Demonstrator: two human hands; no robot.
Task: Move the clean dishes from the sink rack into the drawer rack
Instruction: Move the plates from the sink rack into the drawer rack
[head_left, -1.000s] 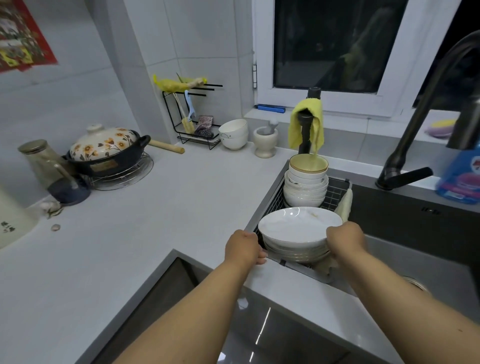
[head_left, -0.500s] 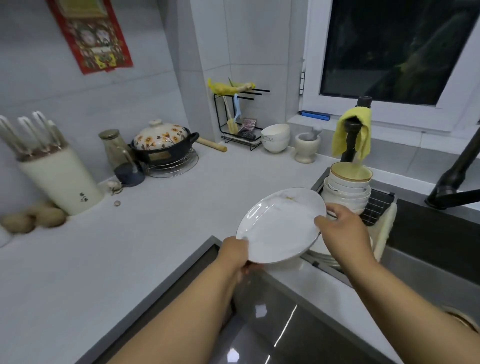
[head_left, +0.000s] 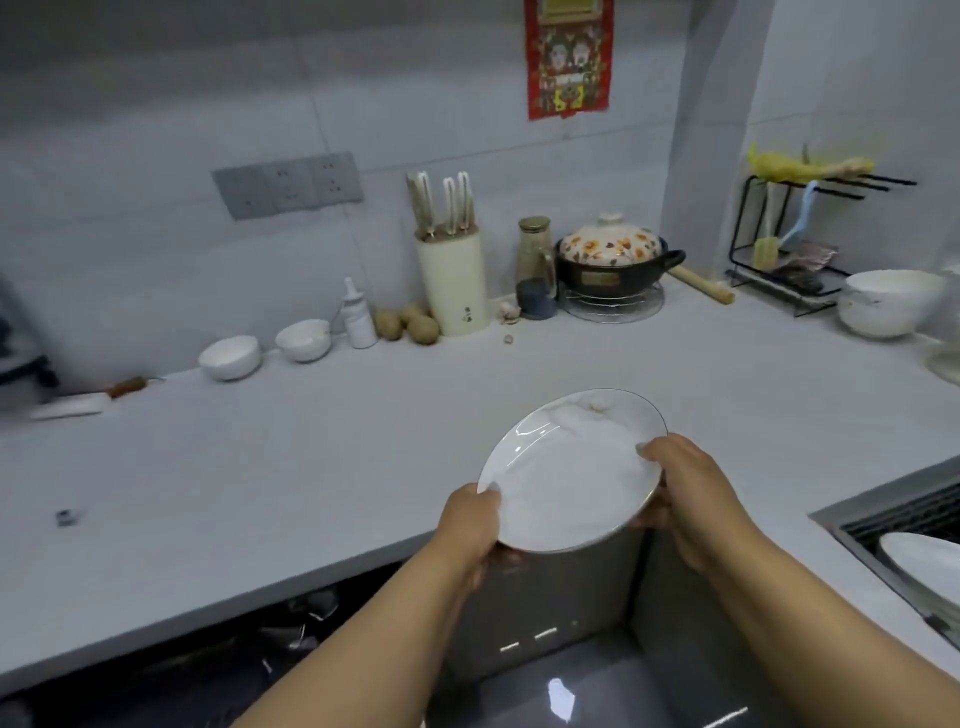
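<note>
White porcelain, one plate (head_left: 569, 470), is carried clear of everything, held in the air over the near edge of the grey worktop (head_left: 291, 467) where that edge meets a dark opening below. Nearest the camera the two forearms run up and away from the bottom of the view and converge on the plate. The left hand (head_left: 475, 525) grips its near-left rim, thumb lying on the upper face and fingers curled underneath. The right hand (head_left: 680, 488) grips the right rim the same way, thumb tip on the face, fingers wrapped below. Both hands are clamped on the plate, neither is free.

The plate is tilted, its far edge higher than the near one, with its face turned toward the camera. Below and left of it, under the worktop's near edge, lies a dark recess (head_left: 249, 644) with what look like wires or rack parts; it is too dim to say whether this is the drawer rack. If it is, the plate must go down and to the left, and the left hand is the nearer one to lead.

At the right edge the sink rack (head_left: 909, 519) shows with another white plate (head_left: 924, 561) resting in it, so more dishes remain. Along the worktop's far edge stand a knife block (head_left: 453, 283), a flowered pot (head_left: 613, 260) and two small bowls (head_left: 265, 348)
</note>
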